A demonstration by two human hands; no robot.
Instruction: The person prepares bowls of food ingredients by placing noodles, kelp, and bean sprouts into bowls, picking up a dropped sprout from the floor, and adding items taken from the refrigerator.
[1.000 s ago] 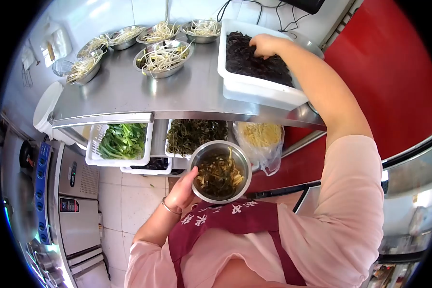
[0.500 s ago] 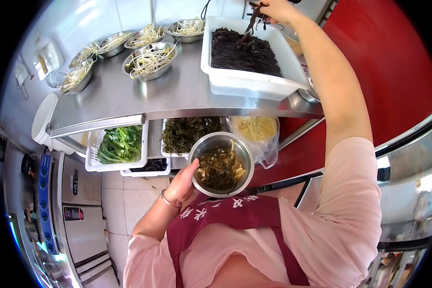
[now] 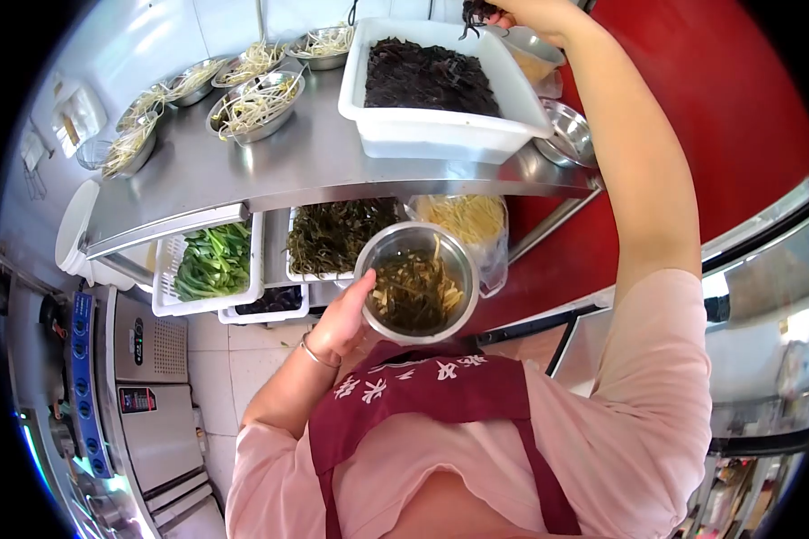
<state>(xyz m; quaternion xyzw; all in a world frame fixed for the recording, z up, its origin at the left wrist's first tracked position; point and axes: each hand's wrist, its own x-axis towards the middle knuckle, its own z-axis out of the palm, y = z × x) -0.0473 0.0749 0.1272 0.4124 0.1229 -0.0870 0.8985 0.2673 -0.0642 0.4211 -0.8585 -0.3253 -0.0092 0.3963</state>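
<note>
My left hand [image 3: 343, 316] is closed on the left rim of a steel bowl [image 3: 467, 310], held in front of my apron. Brownish-green shredded food [image 3: 413, 292] with some yellow strips lies inside that bowl. At the top edge of the view, my right hand [image 3: 521, 13] pinches a clump of dark strips [image 3: 478, 14], its fingers partly cut off by the frame. Just below and to the left of this hand stands a white plastic tub [image 3: 431, 144], holding more of the same dark strips [image 3: 431, 76].
Several steel bowls of bean sprouts [image 3: 256, 108] stand on the steel counter [image 3: 306, 162]. Beside the tub are a bowl of yellowish food [image 3: 532, 65] and a steel bowl [image 3: 566, 135]. Below sit baskets of green vegetables [image 3: 214, 260] and dark green strips [image 3: 342, 234], and a bag of yellow strips [image 3: 463, 218].
My right hand has lifted the dark strips out from over the tub, up and to its far right corner. The left hand still holds the steel bowl. The view has shifted slightly.
</note>
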